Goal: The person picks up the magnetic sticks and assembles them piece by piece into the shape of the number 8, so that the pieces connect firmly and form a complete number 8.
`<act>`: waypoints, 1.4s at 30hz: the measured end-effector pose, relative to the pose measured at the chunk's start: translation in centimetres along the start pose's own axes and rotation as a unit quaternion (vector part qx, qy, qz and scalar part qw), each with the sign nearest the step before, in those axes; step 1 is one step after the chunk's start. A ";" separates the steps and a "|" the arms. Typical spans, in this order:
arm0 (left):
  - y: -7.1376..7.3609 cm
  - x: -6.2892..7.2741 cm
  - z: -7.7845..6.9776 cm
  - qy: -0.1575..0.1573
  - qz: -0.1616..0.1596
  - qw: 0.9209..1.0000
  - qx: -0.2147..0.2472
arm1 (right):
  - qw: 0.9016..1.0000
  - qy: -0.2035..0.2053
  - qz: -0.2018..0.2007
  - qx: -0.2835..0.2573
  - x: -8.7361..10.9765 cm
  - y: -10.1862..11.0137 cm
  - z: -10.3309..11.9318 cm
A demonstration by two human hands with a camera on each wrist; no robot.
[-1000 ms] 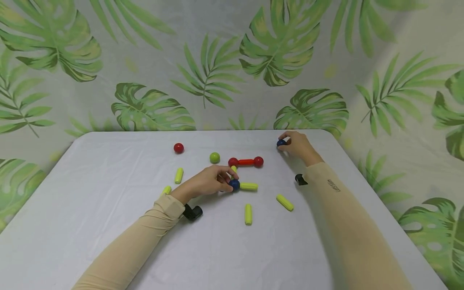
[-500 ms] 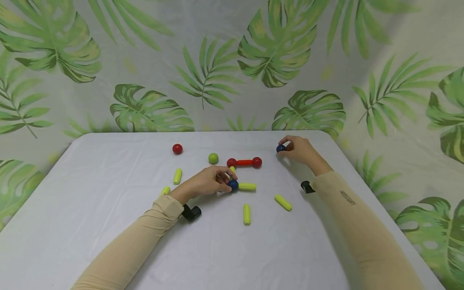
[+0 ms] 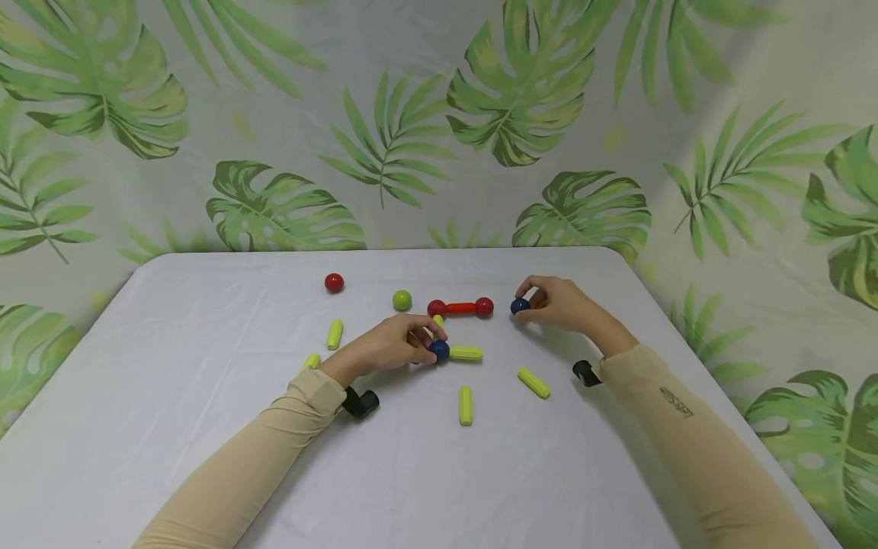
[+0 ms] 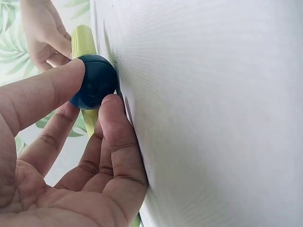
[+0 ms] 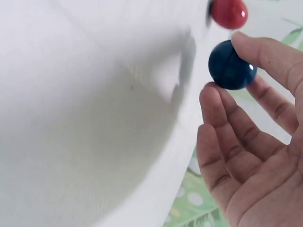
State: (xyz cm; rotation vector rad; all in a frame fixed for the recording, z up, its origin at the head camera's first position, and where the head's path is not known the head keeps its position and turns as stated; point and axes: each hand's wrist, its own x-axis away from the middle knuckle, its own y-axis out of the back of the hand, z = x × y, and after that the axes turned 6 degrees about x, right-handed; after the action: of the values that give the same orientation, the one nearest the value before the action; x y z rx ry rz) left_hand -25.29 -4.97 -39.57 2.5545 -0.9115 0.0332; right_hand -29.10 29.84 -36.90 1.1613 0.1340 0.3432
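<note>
My left hand [image 3: 394, 343] pinches a dark blue ball [image 4: 97, 81] at the middle of the table. A ribbed yellow-green stick [image 3: 466, 354] extends from that ball to the right, and a second stick [image 3: 438, 323] runs from it toward the back, partly hidden by the fingers. To the right, my right hand [image 3: 565, 305] holds another blue ball [image 5: 232, 65] between thumb and fingers, above the tabletop. Between the hands and farther back lies a red stick [image 3: 460, 308] with a red ball [image 3: 484, 307] on its right end and another red ball [image 3: 437, 308] on its left end.
Loose yellow-green sticks lie at the front [image 3: 466, 406], to the right [image 3: 533, 383] and to the left [image 3: 334, 334]; one more is partly behind the left wrist. A green ball [image 3: 402, 300] and a red ball [image 3: 334, 283] sit toward the back of the white table [image 3: 274, 473].
My right hand has brought its blue ball nearer and slightly left, from the table's back right toward the red stick. The left hand keeps its grip with hardly any movement.
</note>
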 end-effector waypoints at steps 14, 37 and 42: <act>0.0 0.2 -0.2 -0.004 -0.001 1.000 0.001 | 0.996 0.037 0.071 -0.029 1.6 -1.6 2.8; 0.1 0.0 -0.1 -0.006 -0.003 1.000 -0.001 | 0.991 0.075 0.098 -0.048 2.9 -3.0 4.9; 0.0 0.0 -0.1 -0.006 -0.002 1.000 0.000 | 0.991 0.083 0.097 -0.051 3.1 -3.1 4.9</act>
State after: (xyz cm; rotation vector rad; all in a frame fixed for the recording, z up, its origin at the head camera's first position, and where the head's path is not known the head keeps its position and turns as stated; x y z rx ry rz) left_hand -25.30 -4.96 -39.50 2.5591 -0.9100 0.0170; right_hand -24.22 25.47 -37.56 1.0455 0.1468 0.6120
